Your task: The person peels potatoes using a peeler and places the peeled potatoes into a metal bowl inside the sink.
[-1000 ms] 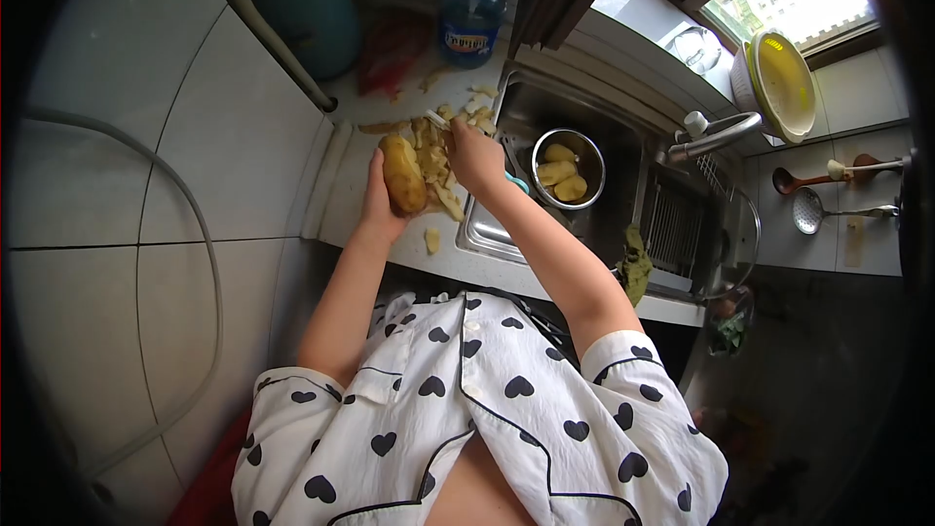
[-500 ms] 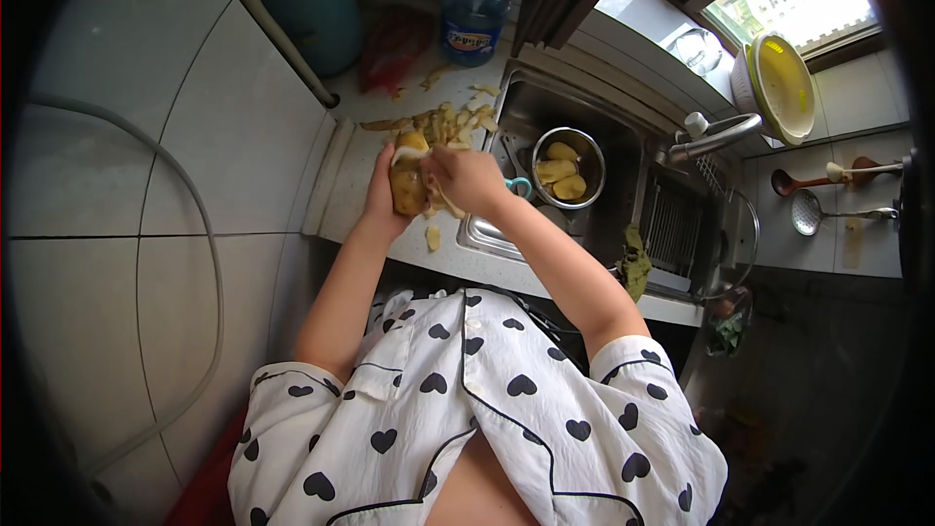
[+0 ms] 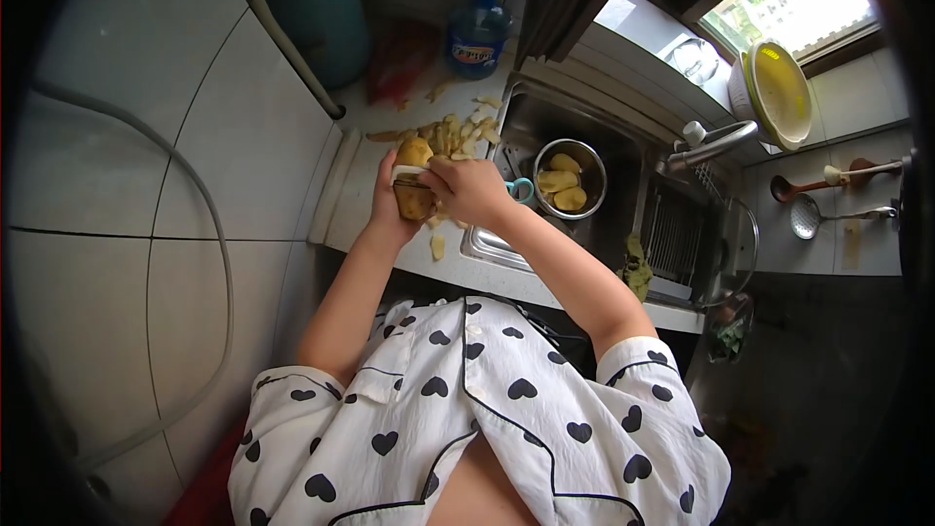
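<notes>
My left hand [image 3: 388, 203] is wrapped round a potato [image 3: 416, 203], partly peeled: its upper end is pale yellow, its lower part still brown-skinned. In my right hand [image 3: 469, 187] is a peeler with a white head [image 3: 407, 173], laid across the potato's middle; its handle is hidden by the fingers. Potato peelings [image 3: 458, 136] lie in a heap on the counter just beyond both hands, with a few more scraps below them. Several peeled potatoes [image 3: 558, 181] sit in a round metal bowl [image 3: 601, 197] in the sink, right of my right hand.
The metal sink [image 3: 623, 127] has a curved faucet [image 3: 721, 141] at its right. Scissors with light-blue handles [image 3: 524, 190] lie by the bowl. A blue detergent bottle [image 3: 477, 34] and a red plastic bag [image 3: 399, 63] stand at the back. Ladles [image 3: 806, 216] hang on the right wall.
The peeler has shifted on the potato, and its white head now shows across the middle. The strip of peel hanging by my right hand is gone from view. The camera has shifted slightly.
</notes>
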Motion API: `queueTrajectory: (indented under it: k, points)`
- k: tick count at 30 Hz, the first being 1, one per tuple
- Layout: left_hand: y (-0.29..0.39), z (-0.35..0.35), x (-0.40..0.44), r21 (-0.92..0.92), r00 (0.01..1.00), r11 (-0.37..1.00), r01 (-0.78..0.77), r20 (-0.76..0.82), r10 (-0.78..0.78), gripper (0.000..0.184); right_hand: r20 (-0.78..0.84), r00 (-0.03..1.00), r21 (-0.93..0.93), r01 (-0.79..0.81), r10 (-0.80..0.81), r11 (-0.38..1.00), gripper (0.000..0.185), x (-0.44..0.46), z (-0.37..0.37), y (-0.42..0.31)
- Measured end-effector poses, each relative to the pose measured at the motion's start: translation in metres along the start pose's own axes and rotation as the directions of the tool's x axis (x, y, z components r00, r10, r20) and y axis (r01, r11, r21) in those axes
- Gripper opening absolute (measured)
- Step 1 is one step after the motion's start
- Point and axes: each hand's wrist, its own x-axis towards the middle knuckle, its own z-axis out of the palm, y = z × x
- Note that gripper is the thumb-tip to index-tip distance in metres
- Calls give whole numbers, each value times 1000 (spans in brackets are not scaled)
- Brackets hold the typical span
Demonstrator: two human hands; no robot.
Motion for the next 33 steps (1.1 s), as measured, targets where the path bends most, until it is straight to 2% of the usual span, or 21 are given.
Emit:
queueTrajectory:
  k: [4, 7, 10, 16, 19, 22, 23, 24, 26, 29, 32, 33]
  points:
    - [1, 4, -1, 0, 999, 1000, 0, -53, 0, 58, 24, 998, -11, -53, 54, 999, 30, 9, 2, 1]
    - [2, -6, 0, -8, 999, 1000, 12, -34, -12, 57, 49, 994, -10, -101, 101, 995, 32, 18, 10, 8]
    - [-1, -11, 3, -51, 994, 998, 47, -97, -52, 54, 63, 991, -2, -121, 121, 993, 33, 23, 21, 9]
    - [0, -28, 10, -92, 997, 995, 29, -70, -36, 54, 100, 983, 34, -159, 155, 987, 34, 31, 36, 11]
    - [-4, -26, 8, -107, 987, 994, -5, -158, -12, 55, 59, 979, 18, -199, 198, 980, 34, 35, 48, 20]
    - [-12, -20, -5, -86, 996, 993, 87, -16, -89, 54, 52, 953, -18, -297, 297, 955, 34, 37, 41, 33]
    - [-15, -13, -10, -37, 999, 999, 36, -25, -37, 54, 136, 931, -108, -326, 338, 939, 34, 38, 43, 41]
    - [-14, -4, -16, -14, 999, 1000, 28, -18, -28, 56, 130, 933, -121, -320, 335, 940, 33, 34, 46, 46]
    - [-10, 4, -15, -52, 990, 999, -9, 137, 16, 59, 114, 920, -106, -364, 375, 925, 32, 24, 54, 56]
    - [0, 4, -8, -48, 991, 999, -20, 134, 27, 60, -13, 882, -102, -470, 471, 877, 33, 19, 41, 49]
    - [3, -1, -1, -72, 999, 997, 16, 46, -12, 61, -123, 825, 5, -556, 552, 831, 42, 16, 21, 35]
    - [3, -2, 0, -41, 1000, 999, 8, 23, -7, 60, -169, 841, 85, -507, 514, 858, 39, 13, 12, 27]
